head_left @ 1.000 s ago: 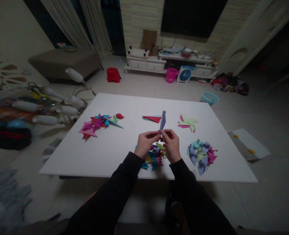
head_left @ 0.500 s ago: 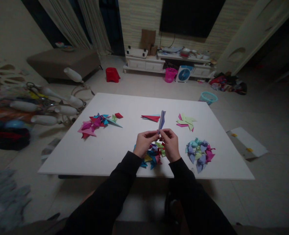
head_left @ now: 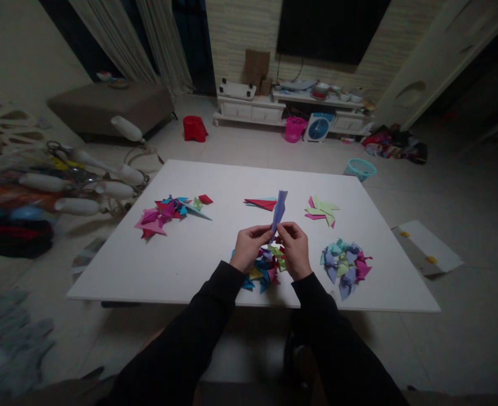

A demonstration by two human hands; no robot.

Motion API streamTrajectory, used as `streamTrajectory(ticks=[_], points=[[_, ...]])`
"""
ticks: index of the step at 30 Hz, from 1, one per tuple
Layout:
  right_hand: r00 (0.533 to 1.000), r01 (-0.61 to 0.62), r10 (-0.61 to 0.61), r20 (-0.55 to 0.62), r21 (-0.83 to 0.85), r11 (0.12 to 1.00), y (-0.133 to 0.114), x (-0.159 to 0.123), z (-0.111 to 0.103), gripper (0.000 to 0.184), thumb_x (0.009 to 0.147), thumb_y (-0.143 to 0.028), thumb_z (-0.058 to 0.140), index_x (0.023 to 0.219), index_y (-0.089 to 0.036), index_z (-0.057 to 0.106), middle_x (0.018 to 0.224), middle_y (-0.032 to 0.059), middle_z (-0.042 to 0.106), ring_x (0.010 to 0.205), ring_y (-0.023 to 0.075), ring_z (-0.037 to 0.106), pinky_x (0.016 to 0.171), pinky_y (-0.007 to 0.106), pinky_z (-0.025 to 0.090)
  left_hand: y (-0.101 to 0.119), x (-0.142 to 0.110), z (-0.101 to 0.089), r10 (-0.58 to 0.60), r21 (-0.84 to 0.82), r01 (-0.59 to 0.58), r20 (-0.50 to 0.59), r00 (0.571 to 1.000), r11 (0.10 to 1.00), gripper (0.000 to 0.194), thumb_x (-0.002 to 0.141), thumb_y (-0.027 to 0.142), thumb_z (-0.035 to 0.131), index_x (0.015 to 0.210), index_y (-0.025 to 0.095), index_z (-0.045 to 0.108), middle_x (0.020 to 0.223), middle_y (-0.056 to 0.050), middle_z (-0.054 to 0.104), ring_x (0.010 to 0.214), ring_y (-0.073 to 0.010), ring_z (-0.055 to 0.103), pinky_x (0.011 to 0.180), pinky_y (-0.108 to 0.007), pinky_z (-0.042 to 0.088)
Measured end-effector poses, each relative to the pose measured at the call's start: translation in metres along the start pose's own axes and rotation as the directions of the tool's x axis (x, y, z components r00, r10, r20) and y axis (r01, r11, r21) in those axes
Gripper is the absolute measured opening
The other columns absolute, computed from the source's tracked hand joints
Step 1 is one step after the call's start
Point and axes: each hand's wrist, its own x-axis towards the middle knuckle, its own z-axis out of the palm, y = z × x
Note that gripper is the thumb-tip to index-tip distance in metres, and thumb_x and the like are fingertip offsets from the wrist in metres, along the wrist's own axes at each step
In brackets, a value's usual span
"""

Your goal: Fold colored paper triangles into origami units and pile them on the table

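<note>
A narrow folded purple paper point(head_left: 280, 208) stands upright between my two hands above the white table point(head_left: 207, 248). My left hand point(head_left: 249, 245) pinches its lower left side, and my right hand point(head_left: 294, 248) pinches it from the right. Below my hands lies a pile of small folded papers point(head_left: 264, 270) in blue, yellow, red and green, partly hidden by them. Just behind the purple piece are red and light-blue folded paper darts point(head_left: 259, 203). Right of my right hand sits a cluster of purple, teal and pink origami pieces point(head_left: 346, 264).
Green and pink pinwheel-shaped papers point(head_left: 323, 210) lie at the table's back right. A heap of pink, red and blue folded papers point(head_left: 164, 214) is on the left. Beyond the table stand a teal basket point(head_left: 360, 168), a red stool point(head_left: 195, 129) and a pink bin point(head_left: 294, 129).
The purple paper has turned slightly, so a broader face of it shows. My hands have barely moved, still pinching it. The piles on the table look the same.
</note>
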Motion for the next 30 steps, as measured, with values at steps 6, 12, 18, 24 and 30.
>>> streamTrajectory(ticks=[6,12,18,24,30], points=[[1.000,0.019,-0.019,-0.015,-0.001,1.000,0.0005,0.0000,-0.0001,0.030,0.074,-0.047,0.079,0.081,-0.021,0.065,0.072,-0.0027,0.062,0.056,0.0103,0.054,0.056,0.026,0.045,-0.0012,0.0009,0.0006,-0.013,-0.070,0.012,-0.019,1.000,0.998,0.042,0.062,0.037,0.089,0.092,0.011,0.076,0.083,-0.009,0.076,0.071,-0.0156,0.069,0.076,-0.032,0.056],[0.997,0.017,-0.019,-0.078,-0.027,0.999,0.0019,0.0020,-0.0013,0.027,0.071,-0.042,0.079,0.077,-0.020,0.064,0.063,-0.0046,0.058,0.054,0.0106,0.052,0.053,0.025,0.043,-0.0032,0.0036,-0.0021,0.006,-0.047,-0.008,-0.053,0.999,0.999,0.040,0.062,0.037,0.088,0.089,0.011,0.072,0.080,-0.007,0.075,0.070,-0.0150,0.069,0.075,-0.032,0.057],[0.986,0.015,-0.025,-0.164,-0.066,0.998,0.0016,0.0034,-0.0043,0.024,0.071,-0.037,0.076,0.070,-0.020,0.060,0.058,-0.0061,0.054,0.051,0.0105,0.051,0.052,0.025,0.040,-0.0048,0.0074,-0.0034,0.030,-0.052,-0.038,-0.144,0.989,0.998,0.038,0.064,0.041,0.085,0.080,0.015,0.061,0.075,-0.003,0.072,0.069,-0.0153,0.069,0.075,-0.032,0.057],[0.986,-0.012,0.000,-0.166,-0.069,0.998,0.0020,0.0030,-0.0039,0.025,0.069,-0.038,0.076,0.069,-0.020,0.059,0.059,-0.0060,0.055,0.052,0.0109,0.051,0.052,0.025,0.040,-0.0027,0.0057,-0.0036,0.043,-0.005,-0.044,-0.148,0.988,0.999,0.035,0.064,0.037,0.084,0.078,0.015,0.060,0.070,-0.001,0.068,0.068,-0.0142,0.067,0.072,-0.030,0.056],[0.993,-0.027,0.014,-0.118,-0.108,0.994,0.0015,0.0015,-0.0019,0.019,0.070,-0.034,0.074,0.070,-0.019,0.063,0.058,-0.0051,0.057,0.054,0.0114,0.053,0.055,0.025,0.040,0.0009,0.0021,-0.0031,0.084,0.106,-0.078,-0.057,0.995,0.991,0.030,0.065,0.035,0.085,0.079,0.012,0.070,0.082,-0.005,0.072,0.072,-0.0138,0.066,0.070,-0.027,0.054]])
